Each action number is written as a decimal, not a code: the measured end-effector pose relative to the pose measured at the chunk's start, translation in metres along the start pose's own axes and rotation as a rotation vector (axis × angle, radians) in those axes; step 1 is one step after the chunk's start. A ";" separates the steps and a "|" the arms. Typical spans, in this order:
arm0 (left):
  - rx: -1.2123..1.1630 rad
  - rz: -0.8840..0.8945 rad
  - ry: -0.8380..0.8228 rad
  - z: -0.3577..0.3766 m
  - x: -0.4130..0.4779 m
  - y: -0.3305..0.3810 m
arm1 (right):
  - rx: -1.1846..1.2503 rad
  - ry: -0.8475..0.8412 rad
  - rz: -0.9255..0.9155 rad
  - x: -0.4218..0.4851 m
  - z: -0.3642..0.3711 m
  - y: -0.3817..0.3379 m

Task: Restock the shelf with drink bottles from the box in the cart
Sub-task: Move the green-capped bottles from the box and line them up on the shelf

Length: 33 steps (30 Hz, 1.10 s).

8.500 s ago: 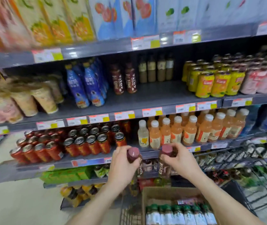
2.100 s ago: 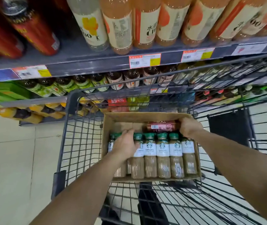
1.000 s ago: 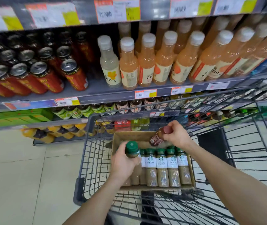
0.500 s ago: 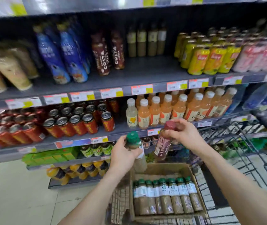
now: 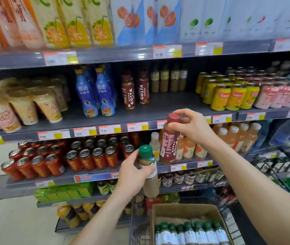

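Held upright before the shelf's [image 5: 169, 101] front edge for stocking, the right hand [image 5: 192, 129] pinched a red-capped bottle [image 5: 168, 144] while the left hand [image 5: 134, 176] gripped a green-capped bottle [image 5: 149, 171].

There is just one camera. It sits on the person's head and looks straight at the shelf [image 5: 172, 100] from close up. The left hand [image 5: 133, 175] and right hand [image 5: 192, 127] show in the middle. The box [image 5: 185, 212] in the cart [image 5: 137, 227] peeks in at the bottom.

Two brown plastic bottles [image 5: 128, 94], middle of grey metal shelf [image 5: 172, 101]: "COSTA COFFEE". Neighbouring blue plastic bottles [image 5: 86, 96]: "雅哈".
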<state>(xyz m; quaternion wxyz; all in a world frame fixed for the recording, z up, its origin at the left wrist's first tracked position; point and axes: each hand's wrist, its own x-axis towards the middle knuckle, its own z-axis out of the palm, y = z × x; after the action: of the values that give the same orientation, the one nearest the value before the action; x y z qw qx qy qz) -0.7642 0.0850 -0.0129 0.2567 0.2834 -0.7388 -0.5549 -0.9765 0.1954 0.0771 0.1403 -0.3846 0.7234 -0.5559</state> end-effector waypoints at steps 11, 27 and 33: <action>-0.006 0.000 0.058 0.012 0.041 0.012 | 0.075 0.011 -0.119 0.134 0.005 -0.027; -0.008 0.114 0.160 0.007 0.123 0.052 | -0.113 0.045 -0.162 0.285 0.065 -0.001; 0.016 0.285 0.271 -0.019 0.163 0.101 | -0.162 0.049 -0.162 0.293 0.066 0.007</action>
<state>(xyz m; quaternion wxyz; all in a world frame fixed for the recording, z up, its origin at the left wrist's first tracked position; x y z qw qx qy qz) -0.8799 -0.0196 0.0994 0.4276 0.2500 -0.7346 -0.4638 -1.1324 -0.0586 0.1139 0.0458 -0.4384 0.7356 -0.5144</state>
